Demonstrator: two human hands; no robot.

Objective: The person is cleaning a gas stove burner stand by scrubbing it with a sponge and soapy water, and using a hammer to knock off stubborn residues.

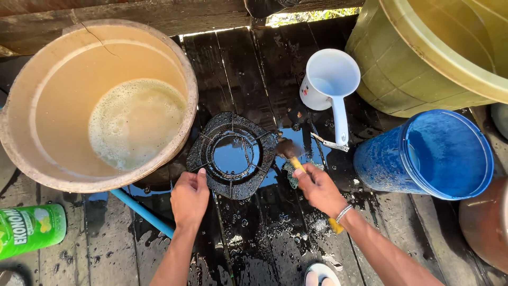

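I'm looking down at a wet, dark plank floor [248,58]; sunlight is glaring through a gap below the weathered wooden wall [159,13].

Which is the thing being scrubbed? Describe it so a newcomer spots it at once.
Start at the big tan basin of foamy water on the left; just right of it, on the wet dark planks, lies a black round metal grate. The left hand steadies its near edge, and the right hand holds a yellow-handled brush to its right side. Unlike the buckets around it, it is flat, with spokes and an open centre.
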